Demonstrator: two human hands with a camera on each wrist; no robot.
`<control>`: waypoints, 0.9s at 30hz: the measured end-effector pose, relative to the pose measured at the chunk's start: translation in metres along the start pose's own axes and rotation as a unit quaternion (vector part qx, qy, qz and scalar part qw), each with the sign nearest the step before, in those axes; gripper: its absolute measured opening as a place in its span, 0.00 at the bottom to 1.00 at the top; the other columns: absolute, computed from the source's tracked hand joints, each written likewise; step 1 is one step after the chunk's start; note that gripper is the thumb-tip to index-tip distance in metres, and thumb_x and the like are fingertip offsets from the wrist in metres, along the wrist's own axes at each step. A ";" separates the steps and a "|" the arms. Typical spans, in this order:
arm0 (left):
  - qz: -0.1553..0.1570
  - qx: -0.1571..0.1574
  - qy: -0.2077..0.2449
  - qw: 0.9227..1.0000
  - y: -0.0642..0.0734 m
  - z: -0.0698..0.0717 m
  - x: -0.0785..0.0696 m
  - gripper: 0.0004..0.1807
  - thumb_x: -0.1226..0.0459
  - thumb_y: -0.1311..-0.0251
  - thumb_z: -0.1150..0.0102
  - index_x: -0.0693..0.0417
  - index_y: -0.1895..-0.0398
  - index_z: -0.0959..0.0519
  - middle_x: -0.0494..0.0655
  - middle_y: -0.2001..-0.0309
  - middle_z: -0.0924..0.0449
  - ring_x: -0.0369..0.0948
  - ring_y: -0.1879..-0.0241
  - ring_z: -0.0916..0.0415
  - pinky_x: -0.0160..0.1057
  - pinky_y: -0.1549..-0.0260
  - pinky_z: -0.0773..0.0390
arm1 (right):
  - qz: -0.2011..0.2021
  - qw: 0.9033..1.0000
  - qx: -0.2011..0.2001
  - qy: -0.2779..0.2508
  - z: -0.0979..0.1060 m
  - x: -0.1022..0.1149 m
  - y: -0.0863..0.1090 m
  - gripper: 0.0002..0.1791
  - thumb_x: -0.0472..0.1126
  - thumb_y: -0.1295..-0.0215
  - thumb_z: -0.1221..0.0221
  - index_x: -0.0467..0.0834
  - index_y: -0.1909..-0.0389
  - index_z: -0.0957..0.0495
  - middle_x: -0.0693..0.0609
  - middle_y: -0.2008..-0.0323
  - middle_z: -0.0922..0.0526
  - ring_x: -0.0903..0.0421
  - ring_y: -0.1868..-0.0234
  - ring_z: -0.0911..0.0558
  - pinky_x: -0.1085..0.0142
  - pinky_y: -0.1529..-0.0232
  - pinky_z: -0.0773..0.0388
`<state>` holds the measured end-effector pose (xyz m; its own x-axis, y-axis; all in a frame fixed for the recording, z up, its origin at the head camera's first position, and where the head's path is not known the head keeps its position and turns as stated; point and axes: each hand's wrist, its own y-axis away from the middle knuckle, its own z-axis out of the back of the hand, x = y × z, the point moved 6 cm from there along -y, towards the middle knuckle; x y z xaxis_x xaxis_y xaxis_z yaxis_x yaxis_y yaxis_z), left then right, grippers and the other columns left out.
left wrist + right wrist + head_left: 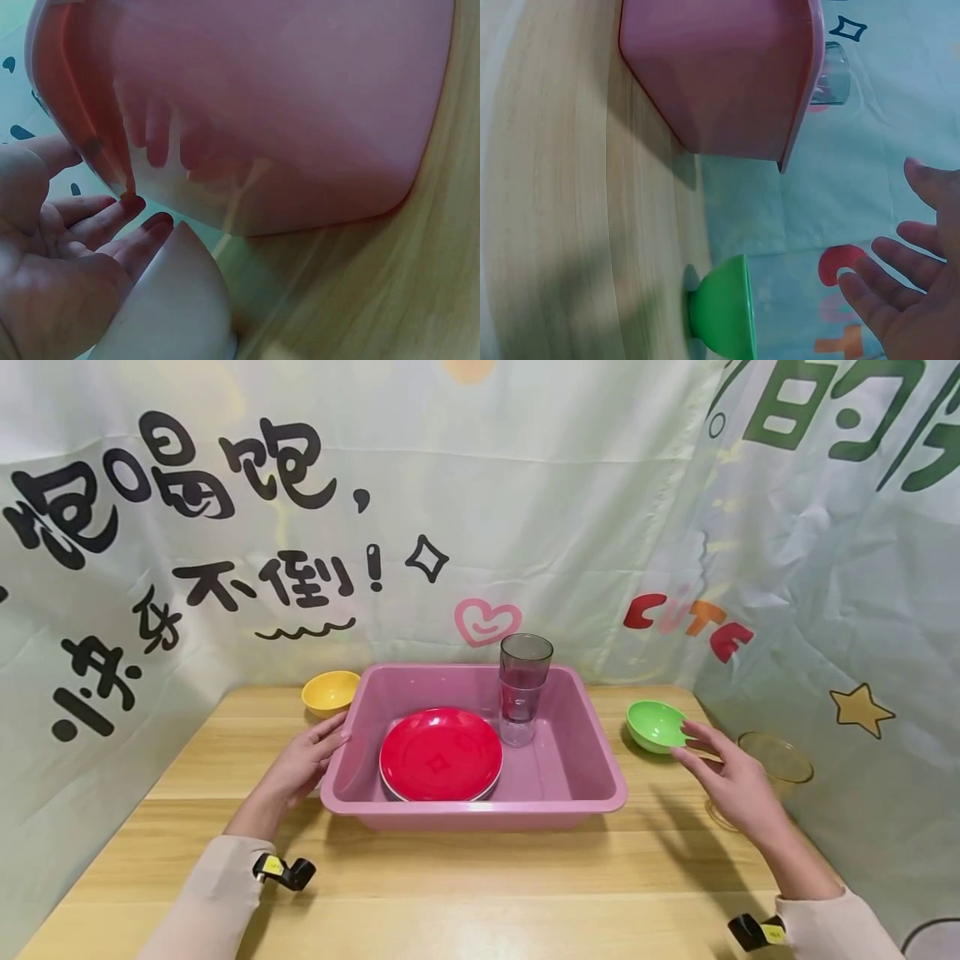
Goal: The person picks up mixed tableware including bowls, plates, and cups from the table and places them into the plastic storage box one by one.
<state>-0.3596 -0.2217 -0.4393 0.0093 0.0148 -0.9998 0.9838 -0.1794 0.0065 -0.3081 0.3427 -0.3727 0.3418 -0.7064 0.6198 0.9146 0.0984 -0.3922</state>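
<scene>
A pink basin (pixel 480 819) stands on the wooden table, holding stacked plates topped by a red plate (pixel 441 753) and a tall smoky-grey glass (pixel 525 662) above a clear one. Loosely bent fingers of my left hand (pixel 302 762) touch the basin's left rim from outside. Under that hand is a white curved object (pixel 176 300), partly cut off; its kind is unclear. A yellow bowl (pixel 330 692) lies just beyond the hand. My right hand (pixel 731 781), fingers spread and holding nothing, hovers beside a green bowl (pixel 652 727); the right wrist view shows them apart.
Behind the right hand stands an amber stemmed glass (pixel 776 758), partly hidden. Printed cloth (pixel 585 527) hangs along the table's back and sides. A round-rimmed object (pixel 933 939) shows at the lower right corner.
</scene>
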 end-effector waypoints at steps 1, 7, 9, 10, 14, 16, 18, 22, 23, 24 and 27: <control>0.000 0.003 0.000 1.000 0.000 0.000 0.000 0.37 0.56 0.27 0.50 0.57 0.23 0.51 0.59 0.26 0.48 0.39 0.42 0.27 0.36 0.47 0.24 | 0.000 1.000 -0.003 0.002 0.002 0.000 0.002 0.30 0.47 0.29 0.42 0.37 0.32 0.34 0.37 0.37 0.28 0.49 0.46 0.22 0.88 0.58 0.32; -0.011 0.014 -0.034 0.999 -0.005 0.000 -0.007 0.34 0.61 0.26 0.51 0.62 0.24 0.51 0.63 0.27 0.46 0.42 0.40 0.29 0.33 0.49 0.24 | -0.007 1.000 -0.017 0.024 0.012 -0.003 0.010 0.31 0.48 0.30 0.41 0.40 0.31 0.34 0.37 0.38 0.27 0.66 0.50 0.22 0.89 0.60 0.34; -0.017 0.016 -0.055 0.998 -0.008 -0.001 -0.011 0.33 0.65 0.27 0.52 0.64 0.24 0.51 0.64 0.27 0.46 0.46 0.36 0.33 0.31 0.48 0.25 | -0.010 0.999 -0.022 0.030 0.014 -0.004 0.013 0.30 0.49 0.30 0.41 0.41 0.32 0.33 0.38 0.39 0.26 0.78 0.54 0.28 0.89 0.59 0.34; -0.018 0.017 -0.063 0.998 -0.010 -0.001 -0.013 0.33 0.67 0.28 0.52 0.65 0.24 0.51 0.64 0.27 0.47 0.48 0.34 0.37 0.30 0.47 0.26 | -0.009 0.999 -0.024 0.030 0.015 -0.005 0.013 0.30 0.48 0.30 0.41 0.41 0.32 0.33 0.38 0.39 0.26 0.81 0.55 0.30 0.89 0.60 0.34; -0.009 0.013 -0.081 0.997 -0.017 -0.001 -0.017 0.34 0.70 0.29 0.53 0.67 0.25 0.52 0.63 0.27 0.48 0.53 0.30 0.45 0.29 0.44 0.30 | -0.003 0.999 -0.038 0.026 0.020 -0.005 0.018 0.29 0.47 0.30 0.41 0.39 0.33 0.33 0.36 0.41 0.26 0.85 0.56 0.33 0.89 0.60 0.33; -0.002 0.013 -0.082 0.997 -0.020 -0.001 -0.018 0.34 0.69 0.28 0.53 0.66 0.24 0.53 0.64 0.27 0.48 0.53 0.30 0.44 0.31 0.44 0.29 | 0.000 0.999 -0.046 0.023 0.023 -0.006 0.020 0.28 0.46 0.30 0.41 0.38 0.33 0.33 0.35 0.41 0.26 0.85 0.56 0.33 0.89 0.60 0.33; 0.006 0.009 -0.078 0.997 -0.022 -0.001 -0.017 0.33 0.68 0.27 0.53 0.65 0.24 0.53 0.64 0.27 0.46 0.54 0.32 0.40 0.33 0.46 0.26 | 0.003 0.998 -0.053 0.020 0.025 -0.006 0.022 0.28 0.45 0.30 0.41 0.38 0.33 0.32 0.34 0.42 0.26 0.85 0.56 0.32 0.89 0.60 0.33; 0.007 0.010 -0.082 0.997 -0.021 -0.002 -0.016 0.32 0.65 0.25 0.54 0.62 0.24 0.52 0.64 0.29 0.43 0.53 0.36 0.34 0.36 0.50 0.22 | 0.005 0.997 -0.070 0.023 0.032 -0.009 0.026 0.27 0.43 0.31 0.40 0.38 0.34 0.31 0.37 0.43 0.24 0.85 0.56 0.31 0.89 0.59 0.33; 0.005 0.012 -0.088 0.996 -0.021 -0.002 -0.016 0.32 0.64 0.25 0.54 0.62 0.24 0.51 0.64 0.29 0.42 0.53 0.37 0.33 0.36 0.51 0.22 | 0.004 0.997 -0.074 0.024 0.034 -0.011 0.026 0.27 0.43 0.31 0.40 0.39 0.34 0.30 0.41 0.43 0.23 0.85 0.56 0.31 0.89 0.59 0.33; 0.003 0.015 -0.093 0.996 -0.020 -0.002 -0.016 0.32 0.63 0.25 0.54 0.61 0.24 0.51 0.64 0.29 0.41 0.52 0.38 0.32 0.36 0.51 0.22 | 0.003 0.997 -0.079 0.025 0.037 -0.012 0.028 0.27 0.43 0.31 0.39 0.39 0.34 0.30 0.46 0.44 0.22 0.85 0.56 0.30 0.89 0.59 0.33; -0.005 0.022 -0.111 0.994 -0.020 -0.002 -0.017 0.32 0.61 0.25 0.54 0.61 0.24 0.50 0.65 0.30 0.40 0.52 0.38 0.32 0.35 0.52 0.22 | 0.000 0.995 -0.093 0.023 0.043 -0.015 0.031 0.26 0.42 0.32 0.39 0.39 0.35 0.29 0.59 0.46 0.22 0.85 0.56 0.30 0.89 0.59 0.33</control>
<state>-0.3785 -0.2163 -0.4219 -0.0452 -0.1992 -0.9789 0.9746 -0.2242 0.0006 -0.2752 0.3867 -0.3651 0.3272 -0.7378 0.5904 0.8574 -0.0309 -0.5138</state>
